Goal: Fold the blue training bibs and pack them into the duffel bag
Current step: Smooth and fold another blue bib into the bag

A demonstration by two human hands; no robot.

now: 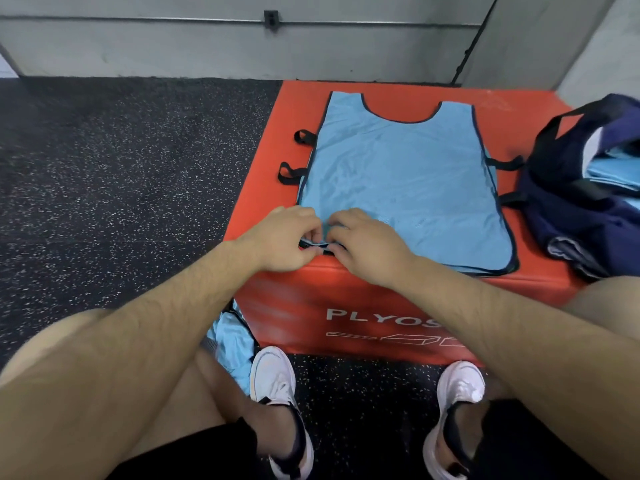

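Note:
A light blue training bib (pixel 405 174) with black trim lies flat on the red plyo box (pixel 287 109), neck hole toward the wall. My left hand (pixel 284 237) and my right hand (pixel 367 244) meet at its near left corner, and both pinch the black-edged hem there. The navy duffel bag (pixel 571 209) stands open at the box's right end with folded blue bibs (pixel 613 171) inside. Another blue bib (pixel 232 344) hangs between my left leg and the box.
Black side straps (pixel 294 154) stick out from the bib's left edge, and two more reach toward the bag. Speckled black rubber floor (pixel 121 168) spreads to the left. A grey wall (pixel 242 46) runs behind the box. My white shoes (pixel 273 375) stand on the floor below.

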